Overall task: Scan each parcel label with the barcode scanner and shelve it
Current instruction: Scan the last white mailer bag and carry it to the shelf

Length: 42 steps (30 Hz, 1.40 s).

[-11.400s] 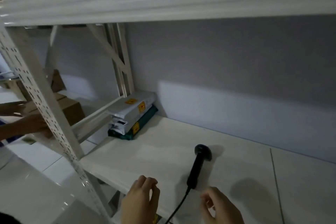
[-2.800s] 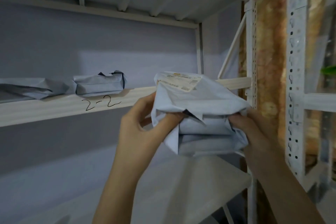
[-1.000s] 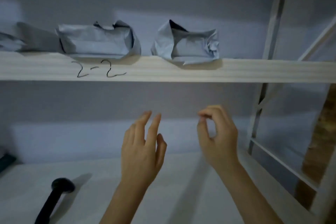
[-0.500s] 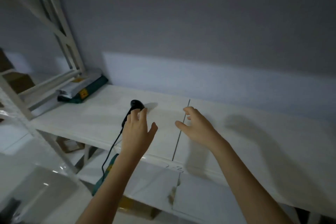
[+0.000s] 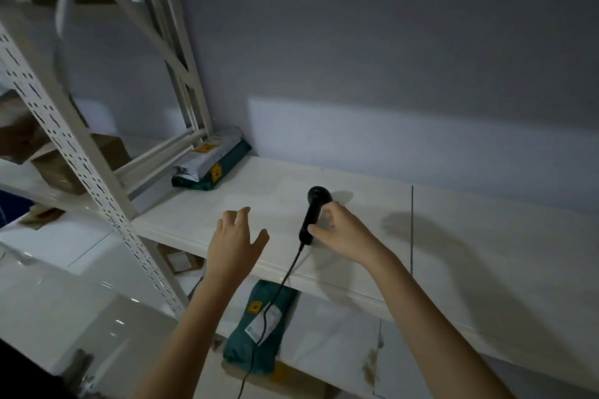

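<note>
The black barcode scanner (image 5: 313,214) lies on the white shelf (image 5: 486,256), its cord (image 5: 275,298) trailing over the front edge. My right hand (image 5: 340,232) curls around its handle, fingers (image 5: 319,229) pinching it. My left hand (image 5: 235,241) hovers just beside, fingers spread, holding nothing. A green parcel (image 5: 262,327) lies on the shelf below, under the cord.

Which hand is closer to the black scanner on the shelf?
The right. The right hand is at the scanner, fingers curled around its handle. The left hand hovers open to the scanner's left, apart from it and holding nothing.
</note>
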Each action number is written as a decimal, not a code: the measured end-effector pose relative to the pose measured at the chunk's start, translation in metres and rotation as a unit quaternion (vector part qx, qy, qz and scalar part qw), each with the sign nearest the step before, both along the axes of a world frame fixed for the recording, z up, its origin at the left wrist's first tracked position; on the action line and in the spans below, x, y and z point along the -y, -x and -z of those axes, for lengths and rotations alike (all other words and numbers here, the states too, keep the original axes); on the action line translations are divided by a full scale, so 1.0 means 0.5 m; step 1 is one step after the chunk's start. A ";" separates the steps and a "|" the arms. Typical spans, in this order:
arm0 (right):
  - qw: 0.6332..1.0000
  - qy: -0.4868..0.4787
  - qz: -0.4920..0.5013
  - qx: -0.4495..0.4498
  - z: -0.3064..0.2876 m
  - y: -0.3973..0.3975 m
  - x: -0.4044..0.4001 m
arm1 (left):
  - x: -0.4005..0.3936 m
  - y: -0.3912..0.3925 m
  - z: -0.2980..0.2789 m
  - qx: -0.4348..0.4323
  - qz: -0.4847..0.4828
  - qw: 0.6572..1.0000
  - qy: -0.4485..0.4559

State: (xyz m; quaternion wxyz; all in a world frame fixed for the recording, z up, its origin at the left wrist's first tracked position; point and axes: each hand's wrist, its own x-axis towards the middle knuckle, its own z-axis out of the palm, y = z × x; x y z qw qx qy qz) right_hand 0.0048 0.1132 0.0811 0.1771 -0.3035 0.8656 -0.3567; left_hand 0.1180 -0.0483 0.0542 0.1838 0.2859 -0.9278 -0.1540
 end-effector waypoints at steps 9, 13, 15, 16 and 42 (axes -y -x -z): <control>0.998 -0.030 -0.020 0.047 0.037 -0.019 0.149 | 0.168 0.003 0.008 0.036 -0.007 0.998 -0.045; 0.998 -0.023 -0.030 0.054 0.047 0.013 0.206 | 0.224 0.030 0.016 0.048 -0.015 0.997 -0.058; 0.998 -0.018 -0.027 0.051 0.050 0.038 0.234 | 0.248 0.047 0.018 0.058 -0.022 0.996 -0.065; 0.998 -0.017 -0.026 0.051 0.050 0.050 0.248 | 0.260 0.056 0.019 0.064 -0.025 0.995 -0.068; 0.984 0.068 0.134 0.096 0.126 0.126 0.818 | 0.704 0.223 0.077 0.012 -0.042 0.989 -0.141</control>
